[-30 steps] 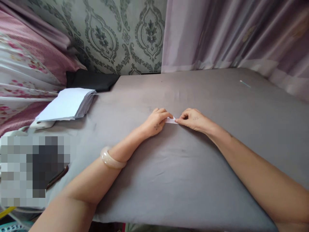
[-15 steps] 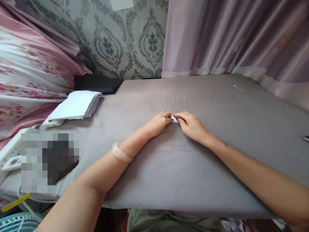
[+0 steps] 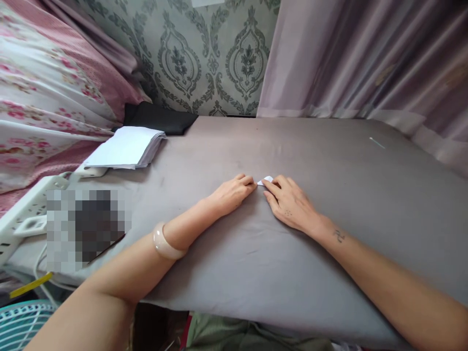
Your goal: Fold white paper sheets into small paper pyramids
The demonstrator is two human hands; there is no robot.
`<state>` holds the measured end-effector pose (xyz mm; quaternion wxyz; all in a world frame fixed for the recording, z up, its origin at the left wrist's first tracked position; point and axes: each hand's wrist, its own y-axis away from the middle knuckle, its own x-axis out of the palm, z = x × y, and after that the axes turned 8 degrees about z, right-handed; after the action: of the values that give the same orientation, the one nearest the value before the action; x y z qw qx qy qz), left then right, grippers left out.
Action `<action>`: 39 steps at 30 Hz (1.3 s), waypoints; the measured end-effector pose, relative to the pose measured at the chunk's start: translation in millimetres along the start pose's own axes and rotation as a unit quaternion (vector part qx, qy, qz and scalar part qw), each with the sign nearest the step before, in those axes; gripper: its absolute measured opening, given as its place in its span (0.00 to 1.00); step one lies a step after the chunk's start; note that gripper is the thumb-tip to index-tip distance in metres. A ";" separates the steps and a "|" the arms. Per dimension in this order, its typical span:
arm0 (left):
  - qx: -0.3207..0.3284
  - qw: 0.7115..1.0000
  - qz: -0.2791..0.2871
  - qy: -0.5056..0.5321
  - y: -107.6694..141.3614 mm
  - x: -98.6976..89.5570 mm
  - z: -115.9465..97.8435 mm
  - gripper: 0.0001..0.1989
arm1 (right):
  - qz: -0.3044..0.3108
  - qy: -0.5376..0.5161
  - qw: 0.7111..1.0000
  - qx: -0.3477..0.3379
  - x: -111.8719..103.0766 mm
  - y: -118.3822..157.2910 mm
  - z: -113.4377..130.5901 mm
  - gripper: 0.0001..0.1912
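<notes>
A small piece of folded white paper lies on the grey cloth, its near-left end narrowing to a point. My left hand, fingers curled together, has its fingertips at that pointed end in a pinch. Over the right part of the paper rests my right hand, index finger pressing down on it and thumb a little apart below. The fingers of that hand cover some of the paper. A pale bangle circles my left forearm.
The grey-covered surface spreads around my hands. To the left are a paper stack, a black folded item, a white power strip and a blurred-out dark object. A thin white stick lies far right. Curtains hang behind.
My right hand has turned flatter, its index finger now stretched over the paper and the thumb lower. More of the paper shows. The camera view has shifted slightly.
</notes>
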<state>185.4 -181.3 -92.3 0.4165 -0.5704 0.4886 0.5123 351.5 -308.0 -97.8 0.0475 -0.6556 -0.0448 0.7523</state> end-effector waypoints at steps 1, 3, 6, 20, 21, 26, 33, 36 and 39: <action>0.000 1.000 -0.004 0.007 0.5 0.9 1.5 0.21 | 0.004 0.000 1.000 -0.001 -0.7 -0.5 0.0 0.21; -0.008 0.999 -0.014 0.032 1.1 2.7 5.1 0.23 | 0.014 -0.001 1.000 0.000 -2.8 -2.0 -0.2 0.20; -0.034 0.994 -0.044 0.093 2.4 4.2 12.0 0.24 | 0.035 0.010 0.999 0.003 -6.4 -5.6 -1.0 0.20; -0.189 0.946 -0.038 0.260 -57.7 -9.5 5.3 0.13 | 0.009 -0.062 0.996 -0.067 -10.5 0.8 -12.0 0.18; -0.194 0.942 -0.046 0.269 -60.8 -6.5 3.3 0.13 | 0.001 -0.071 0.995 -0.075 -9.4 2.9 -12.6 0.18; -0.210 0.925 -0.063 0.309 -64.9 6.0 -3.2 0.13 | -0.007 -0.096 0.993 -0.069 -3.4 9.4 -11.6 0.18; -0.167 0.885 -0.131 0.414 -57.7 9.4 -12.6 0.09 | -0.051 -0.145 0.986 -0.065 2.7 14.1 -11.3 0.17; -0.168 0.816 -0.182 0.522 -55.8 5.9 -18.4 0.08 | -0.122 -0.206 0.969 -0.052 0.9 13.0 -13.6 0.15; -0.162 0.700 -0.235 0.655 -55.8 1.3 -24.8 0.12 | -0.217 -0.321 0.919 0.073 -3.2 8.5 -15.4 0.08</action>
<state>244.8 -195.9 -91.8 -0.0004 -0.9171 0.3973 -0.0337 367.1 -316.8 -97.9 0.2404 -0.3483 -0.1432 0.8947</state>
